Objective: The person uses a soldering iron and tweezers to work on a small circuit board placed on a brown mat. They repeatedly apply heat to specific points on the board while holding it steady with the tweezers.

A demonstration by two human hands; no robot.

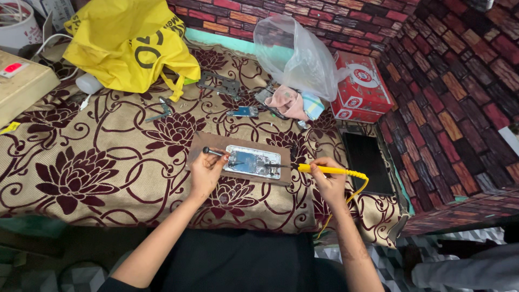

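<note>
Head view showed the left hand [205,174] gripping a tool [214,152] and the right hand [328,181] gripping an iron [330,171] over the phone [253,161] on a board [211,143]; a slip might scorch parts.

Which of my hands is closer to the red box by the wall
Right. Your right hand, holding the yellow tool, is below the red box; your left hand is farther left, at the opened phone.

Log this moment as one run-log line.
left hand: holds dark-handled tool on opened phone | right hand: holds yellow soldering iron, tip at phone | phone on brown board | floral cloth
</note>
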